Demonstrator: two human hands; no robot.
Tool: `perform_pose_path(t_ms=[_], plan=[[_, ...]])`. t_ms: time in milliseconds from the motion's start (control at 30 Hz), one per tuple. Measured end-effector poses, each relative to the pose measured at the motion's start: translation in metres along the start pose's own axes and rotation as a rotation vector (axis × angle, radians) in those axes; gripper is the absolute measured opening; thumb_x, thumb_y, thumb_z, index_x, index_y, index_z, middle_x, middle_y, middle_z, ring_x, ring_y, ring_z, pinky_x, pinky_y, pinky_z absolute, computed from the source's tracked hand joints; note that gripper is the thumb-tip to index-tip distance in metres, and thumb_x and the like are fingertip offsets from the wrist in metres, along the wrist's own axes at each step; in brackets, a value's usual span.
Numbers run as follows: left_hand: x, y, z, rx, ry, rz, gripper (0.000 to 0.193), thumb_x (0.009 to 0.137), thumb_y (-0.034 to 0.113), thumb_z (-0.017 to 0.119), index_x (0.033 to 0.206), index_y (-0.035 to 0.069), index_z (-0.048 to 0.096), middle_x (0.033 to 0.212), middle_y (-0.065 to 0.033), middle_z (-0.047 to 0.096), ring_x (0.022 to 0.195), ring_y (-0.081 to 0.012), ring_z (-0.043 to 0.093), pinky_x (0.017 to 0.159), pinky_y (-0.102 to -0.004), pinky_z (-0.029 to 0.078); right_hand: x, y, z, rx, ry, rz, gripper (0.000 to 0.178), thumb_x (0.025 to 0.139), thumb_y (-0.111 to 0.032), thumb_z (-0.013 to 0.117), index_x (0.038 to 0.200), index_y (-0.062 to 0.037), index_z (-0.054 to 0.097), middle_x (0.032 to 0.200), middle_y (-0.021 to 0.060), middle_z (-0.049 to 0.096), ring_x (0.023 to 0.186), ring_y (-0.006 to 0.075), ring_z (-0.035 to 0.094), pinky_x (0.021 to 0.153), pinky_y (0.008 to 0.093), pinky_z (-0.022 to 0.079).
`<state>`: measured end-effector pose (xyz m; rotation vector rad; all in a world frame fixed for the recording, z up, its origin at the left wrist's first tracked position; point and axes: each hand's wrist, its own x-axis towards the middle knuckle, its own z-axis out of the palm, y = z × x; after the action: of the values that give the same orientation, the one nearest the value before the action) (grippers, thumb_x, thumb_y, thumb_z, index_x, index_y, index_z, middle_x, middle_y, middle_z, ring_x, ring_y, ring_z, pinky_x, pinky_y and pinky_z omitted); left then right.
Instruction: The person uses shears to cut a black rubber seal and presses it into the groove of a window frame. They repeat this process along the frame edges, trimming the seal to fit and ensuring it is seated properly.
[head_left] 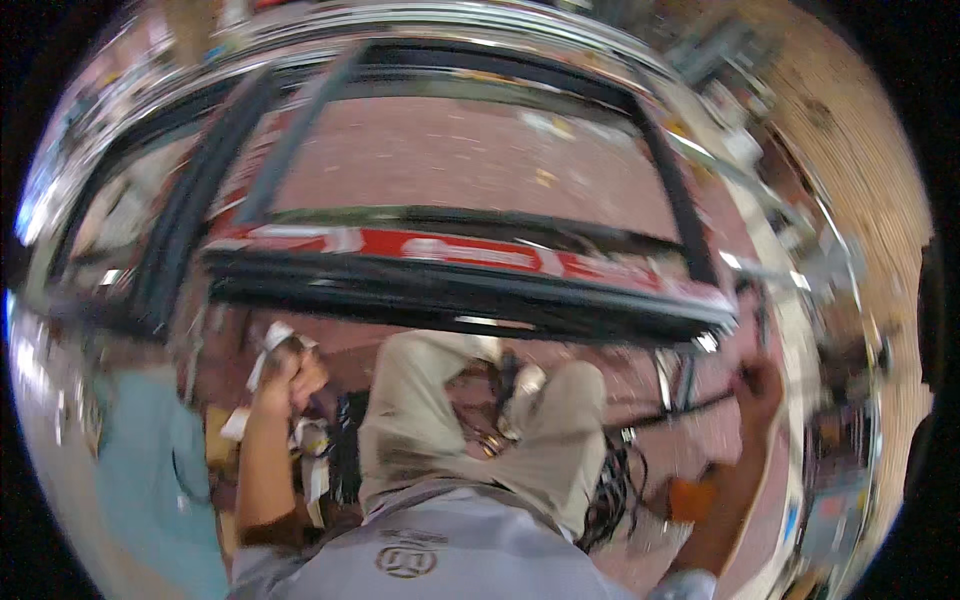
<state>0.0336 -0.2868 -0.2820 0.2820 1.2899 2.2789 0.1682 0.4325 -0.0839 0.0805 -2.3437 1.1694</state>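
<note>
A large dark window-like frame [670, 170] lies across in front of me, with red-and-white film [440, 248] along its near bar [450, 295]. My left hand [305, 378] is below the left end of that bar, its fingers curled around a crumpled white piece [268, 352], paper or cloth. Out to the right, beyond the bar's right end, my right hand [762, 388] is smeared by motion. A dark thin rod or cable [685, 408] runs up to it; whether the fingers grip it is unclear.
Coiled black cables [622, 490] lie beside my right leg. An orange object [692, 496] rests near my right forearm. To the left is a pale blue-green surface [150, 470]. A second dark frame section [190, 210] adjoins at left. Metal profiles [440, 20] lie at the back.
</note>
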Motion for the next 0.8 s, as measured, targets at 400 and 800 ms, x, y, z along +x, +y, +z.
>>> perform_pose_path(t_ms=[400,800], plan=[[0.064,0.1,0.274,0.27,-0.467,-0.25,0.05,0.105,0.048,0.049,0.079,0.006,0.052,0.066,-0.0024,0.046,0.058,-0.0087,0.038,0.053,-0.0245,0.028,0.085,-0.048,0.022,-0.008,-0.207,0.087,0.022,0.09,-0.003,0.074,0.111,-0.002,0.066,0.102,0.003,0.068,0.096,0.0108,0.064,0.086,0.0261,0.051],[0.186,0.118,0.444,0.09,-0.642,-0.024,0.048,0.111,0.044,0.031,0.08,0.01,0.045,0.062,-0.0041,0.047,0.05,-0.0095,0.033,0.052,-0.0242,0.031,0.062,-0.008,0.044,0.309,-0.158,0.07,0.031,0.09,0.003,0.072,0.12,-0.0034,0.064,0.11,0.002,0.068,0.104,0.0119,0.064,0.094,0.0293,0.051]])
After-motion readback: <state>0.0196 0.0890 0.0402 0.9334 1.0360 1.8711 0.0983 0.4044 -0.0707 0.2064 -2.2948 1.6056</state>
